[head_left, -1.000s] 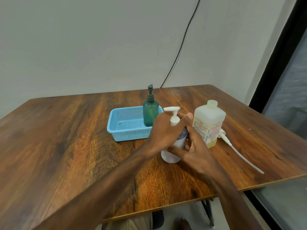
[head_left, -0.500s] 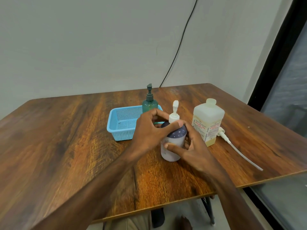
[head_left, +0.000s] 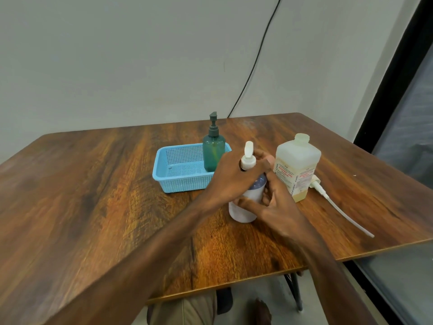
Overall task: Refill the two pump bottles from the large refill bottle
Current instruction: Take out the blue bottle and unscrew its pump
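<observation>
A white pump bottle [head_left: 242, 213] stands upright on the wooden table [head_left: 93, 195]. My left hand [head_left: 234, 177] wraps around its neck, just under the white pump head [head_left: 248, 158]. My right hand [head_left: 278, 202] holds the bottle's body from the right side. A green pump bottle [head_left: 213, 148] stands in the right end of a blue basket [head_left: 178, 181]. The large translucent refill bottle [head_left: 297, 165] stands uncapped to the right, holding a little yellowish liquid at its bottom.
A loose white pump with a long dip tube [head_left: 337, 207] lies on the table right of the refill bottle. A black cable [head_left: 255, 57] runs down the wall behind. The table's right edge meets a dark window frame [head_left: 396, 73].
My left hand has shifted its grip around the white bottle's neck, and the pump head has turned, pointing left at first and now toward the far side. The bottle stays in place.
</observation>
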A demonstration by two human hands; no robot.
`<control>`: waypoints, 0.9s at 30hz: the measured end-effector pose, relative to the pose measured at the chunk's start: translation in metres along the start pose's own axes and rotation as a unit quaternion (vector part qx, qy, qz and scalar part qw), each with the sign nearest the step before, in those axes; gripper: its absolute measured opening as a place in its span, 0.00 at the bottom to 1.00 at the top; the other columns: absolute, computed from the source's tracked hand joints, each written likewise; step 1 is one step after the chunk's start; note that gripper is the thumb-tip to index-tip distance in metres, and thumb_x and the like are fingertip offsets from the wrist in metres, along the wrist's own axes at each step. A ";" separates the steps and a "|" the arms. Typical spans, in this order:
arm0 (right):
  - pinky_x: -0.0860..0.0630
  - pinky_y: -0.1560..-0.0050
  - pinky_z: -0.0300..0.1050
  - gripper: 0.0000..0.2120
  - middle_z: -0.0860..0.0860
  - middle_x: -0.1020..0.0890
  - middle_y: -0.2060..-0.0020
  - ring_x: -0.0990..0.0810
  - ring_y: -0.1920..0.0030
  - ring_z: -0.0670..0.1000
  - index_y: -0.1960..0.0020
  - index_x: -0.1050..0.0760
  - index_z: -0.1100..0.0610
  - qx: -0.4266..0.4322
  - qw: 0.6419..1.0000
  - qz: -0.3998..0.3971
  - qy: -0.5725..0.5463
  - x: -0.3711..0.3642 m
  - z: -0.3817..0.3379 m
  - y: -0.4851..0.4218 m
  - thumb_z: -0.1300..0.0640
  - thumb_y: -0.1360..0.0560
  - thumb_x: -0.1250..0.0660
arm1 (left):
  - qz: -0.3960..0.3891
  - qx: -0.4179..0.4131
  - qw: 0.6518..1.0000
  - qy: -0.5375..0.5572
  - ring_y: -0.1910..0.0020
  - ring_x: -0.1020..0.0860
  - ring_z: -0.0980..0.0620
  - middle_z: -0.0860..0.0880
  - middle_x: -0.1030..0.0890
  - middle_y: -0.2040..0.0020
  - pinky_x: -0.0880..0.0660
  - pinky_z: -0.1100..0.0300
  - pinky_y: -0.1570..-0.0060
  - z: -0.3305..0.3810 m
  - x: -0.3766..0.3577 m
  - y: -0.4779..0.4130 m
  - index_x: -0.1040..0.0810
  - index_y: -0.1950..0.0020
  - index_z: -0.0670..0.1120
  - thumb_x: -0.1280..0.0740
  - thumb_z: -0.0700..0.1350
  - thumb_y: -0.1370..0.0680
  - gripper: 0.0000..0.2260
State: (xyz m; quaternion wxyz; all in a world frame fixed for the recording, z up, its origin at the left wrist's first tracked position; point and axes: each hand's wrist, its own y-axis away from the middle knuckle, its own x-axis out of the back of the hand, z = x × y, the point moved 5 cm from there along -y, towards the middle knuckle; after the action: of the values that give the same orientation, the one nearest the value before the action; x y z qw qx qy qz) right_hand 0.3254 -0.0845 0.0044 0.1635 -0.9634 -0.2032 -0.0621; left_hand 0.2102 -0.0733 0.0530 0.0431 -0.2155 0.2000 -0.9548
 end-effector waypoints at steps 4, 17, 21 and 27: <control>0.23 0.41 0.36 0.36 0.40 0.23 0.35 0.23 0.37 0.38 0.28 0.35 0.47 0.007 1.000 -0.004 0.002 0.000 -0.002 -0.001 0.58 0.31 0.23 | -0.013 -0.043 0.999 0.013 0.46 0.17 0.57 0.51 0.14 0.47 0.20 0.55 0.45 0.000 0.011 0.022 0.18 0.40 0.47 0.31 0.49 0.18 0.10; 0.21 0.44 0.36 0.33 0.30 0.23 0.42 0.23 0.40 0.35 0.35 0.34 0.35 -0.012 0.999 0.016 0.032 0.003 0.002 -0.001 0.55 0.31 0.21 | 0.062 -0.006 0.997 0.046 0.49 0.15 0.60 0.56 0.13 0.51 0.18 0.59 0.47 -0.010 0.035 0.027 0.13 0.47 0.49 0.22 0.51 0.25 0.10; 0.21 0.44 0.38 0.32 0.35 0.22 0.40 0.22 0.40 0.37 0.32 0.33 0.42 -0.009 1.000 0.009 0.018 0.002 0.000 0.000 0.58 0.30 0.22 | 0.063 0.011 0.998 0.018 0.50 0.16 0.61 0.57 0.14 0.51 0.19 0.63 0.49 -0.010 0.030 0.018 0.15 0.47 0.50 0.19 0.56 0.30 0.17; 0.23 0.45 0.33 0.33 0.32 0.21 0.41 0.23 0.40 0.34 0.32 0.33 0.40 -0.008 1.000 0.002 0.029 0.003 -0.006 0.002 0.57 0.30 0.23 | 0.016 0.021 1.000 -0.014 0.43 0.20 0.62 0.59 0.18 0.42 0.22 0.68 0.48 -0.019 0.018 0.028 0.24 0.38 0.55 0.18 0.62 0.35 0.30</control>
State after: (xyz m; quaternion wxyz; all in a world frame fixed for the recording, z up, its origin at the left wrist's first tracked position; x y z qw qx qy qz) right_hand 0.3285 -0.0875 0.0099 0.1617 -0.9630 -0.1956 -0.0913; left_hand 0.1860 -0.0952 0.0328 0.0660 -0.2250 0.1823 -0.9549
